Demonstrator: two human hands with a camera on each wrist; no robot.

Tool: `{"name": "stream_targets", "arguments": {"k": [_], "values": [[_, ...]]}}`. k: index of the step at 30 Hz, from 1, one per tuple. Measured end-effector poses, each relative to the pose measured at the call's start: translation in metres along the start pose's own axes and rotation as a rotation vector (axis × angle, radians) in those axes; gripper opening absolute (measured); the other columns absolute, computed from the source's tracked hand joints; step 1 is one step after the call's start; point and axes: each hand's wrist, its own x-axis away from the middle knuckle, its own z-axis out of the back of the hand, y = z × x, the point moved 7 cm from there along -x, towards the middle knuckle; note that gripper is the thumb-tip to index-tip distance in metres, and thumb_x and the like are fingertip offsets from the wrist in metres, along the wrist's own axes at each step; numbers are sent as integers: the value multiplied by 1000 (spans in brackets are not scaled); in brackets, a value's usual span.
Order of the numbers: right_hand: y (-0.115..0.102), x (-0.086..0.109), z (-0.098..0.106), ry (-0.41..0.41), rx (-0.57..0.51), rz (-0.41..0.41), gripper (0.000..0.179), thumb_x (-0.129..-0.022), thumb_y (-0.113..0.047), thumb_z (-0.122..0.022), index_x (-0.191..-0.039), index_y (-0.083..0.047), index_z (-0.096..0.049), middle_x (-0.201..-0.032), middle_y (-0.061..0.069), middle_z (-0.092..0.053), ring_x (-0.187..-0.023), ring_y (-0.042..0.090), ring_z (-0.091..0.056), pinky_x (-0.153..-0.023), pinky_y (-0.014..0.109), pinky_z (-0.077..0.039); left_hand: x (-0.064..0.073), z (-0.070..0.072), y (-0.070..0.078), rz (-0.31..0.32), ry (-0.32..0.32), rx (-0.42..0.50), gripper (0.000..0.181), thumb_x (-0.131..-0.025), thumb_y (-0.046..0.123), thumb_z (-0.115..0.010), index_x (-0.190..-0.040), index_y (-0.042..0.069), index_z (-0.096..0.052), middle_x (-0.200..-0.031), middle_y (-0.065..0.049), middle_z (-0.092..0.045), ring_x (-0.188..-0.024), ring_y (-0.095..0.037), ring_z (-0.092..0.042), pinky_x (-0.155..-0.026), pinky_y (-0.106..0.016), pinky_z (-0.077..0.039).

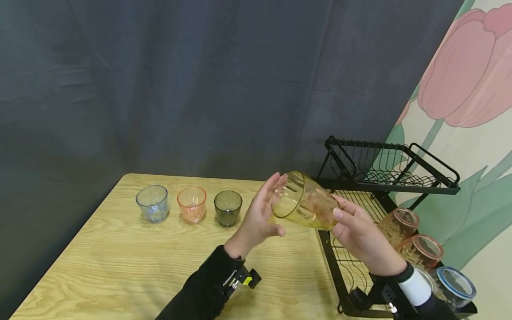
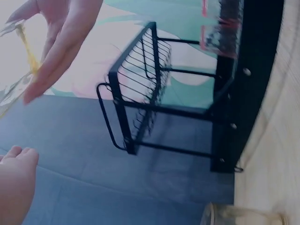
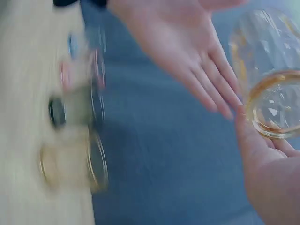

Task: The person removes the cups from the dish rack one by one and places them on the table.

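My right hand (image 1: 362,235) grips a yellow-tinted glass (image 1: 318,204) by its base end, fingers and thumb around it. The glass is tilted on its side in mid-air, with its mouth facing left. By that mouth is my left hand (image 1: 259,215), fingers extended; I cannot tell whether they touch the rim. On the table behind stand a blue-tinted glass (image 1: 154,205), an orange-pink glass (image 1: 192,206) and a grey glass (image 1: 228,210), in a row. The right wrist view also shows an amber glass (image 3: 70,164) at the end of that row.
A black two-tier dish rack (image 1: 432,190) stands at the table's right side. Along its right edge sit several glasses, including a pinkish glass (image 1: 400,226) and a blue-rimmed glass (image 1: 456,286). A dark curtain (image 1: 200,89) hangs behind the wooden table (image 1: 120,275).
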Motion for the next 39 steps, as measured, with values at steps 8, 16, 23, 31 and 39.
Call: {"name": "stream_targets", "arguments": {"k": [8,16,23,31,39], "values": [[19,-17,-42,-183,-315,62,31,-100,-10,-39,-124,-1,-56,-120,4,-66,-107,13,-60,-97,23,-49,-8,-13,29,-194,-64,143,113,-68,59,-66,-147,-2,-12,-154,-24,-22,-141,-22,-25,-118,-31,-23],[26,-24,-62,-272,-447,56,36,-100,-14,-43,-132,0,-48,-128,6,-61,-114,16,-57,-103,25,-45,-8,-13,60,-311,-7,78,90,-70,54,-70,-140,11,-34,-141,12,-46,-134,-16,-38,-112,-28,-34],[25,-30,-65,-250,-347,58,32,-100,-15,-43,-126,-1,-55,-122,4,-64,-108,14,-60,-97,22,-49,-2,-6,68,-345,68,13,96,-71,52,-72,-133,-10,-34,-130,11,-53,-119,-10,-49,-100,-23,-45],[23,-31,-59,-174,-143,17,30,-99,-10,-41,-124,-4,-57,-121,1,-63,-109,12,-59,-96,22,-49,4,3,71,-347,81,-61,93,-73,47,-74,-129,-15,-34,-128,9,-53,-118,-13,-51,-103,-26,-44],[13,-18,-36,-21,348,-71,37,-100,-3,-38,-135,5,-42,-133,11,-56,-119,16,-54,-101,22,-45,18,30,76,-291,78,-111,95,-71,41,-78,-126,-21,-32,-128,5,-55,-119,-15,-50,-104,-25,-43]]}}
